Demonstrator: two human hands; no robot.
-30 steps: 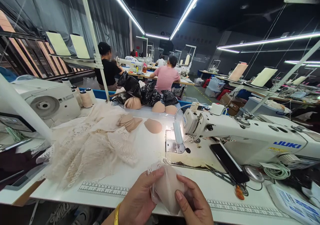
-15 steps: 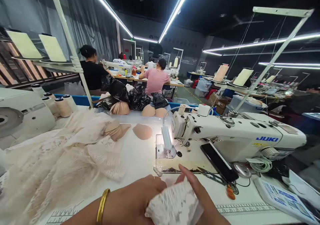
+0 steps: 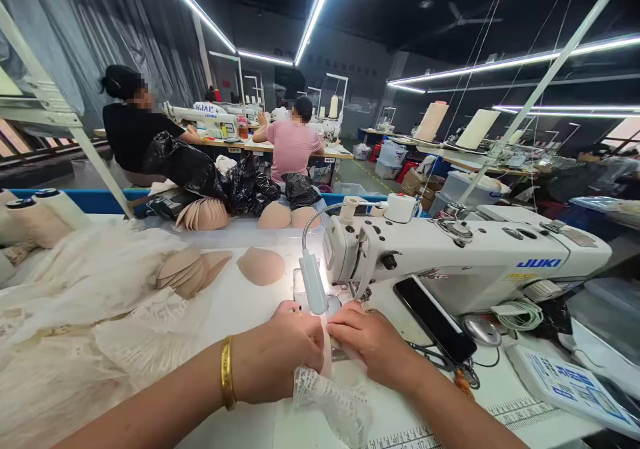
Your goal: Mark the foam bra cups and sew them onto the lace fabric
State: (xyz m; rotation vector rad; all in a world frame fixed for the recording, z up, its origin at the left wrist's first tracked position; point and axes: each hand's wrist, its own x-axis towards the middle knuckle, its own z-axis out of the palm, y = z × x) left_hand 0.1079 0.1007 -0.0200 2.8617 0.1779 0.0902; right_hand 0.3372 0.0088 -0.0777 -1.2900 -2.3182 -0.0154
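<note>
My left hand (image 3: 285, 346), with a gold bangle at the wrist, is closed on a piece of white lace (image 3: 333, 406) just in front of the sewing machine's needle area. The lace's free end hangs toward me over the table. A pale strip of the same work shows between my hands. My right hand (image 3: 373, 342) is closed on its right side, fingers together near the presser foot, which is mostly hidden. The white sewing machine (image 3: 450, 249) stands over the work, and its small lamp (image 3: 313, 282) lights my fingertips.
Beige cups lie behind my left hand: a fanned stack (image 3: 183, 272) and a single cup (image 3: 261, 266). Cream lace fabric (image 3: 75, 356) covers the left side. A phone (image 3: 435, 319), scissors (image 3: 430, 354) and a white-blue box (image 3: 570, 389) lie right. Two people sit ahead.
Both hands have moved forward from the table's near edge to the needle area, taking the lace along. The lace bundle now hangs spread out below the left hand. The view has shifted right.
</note>
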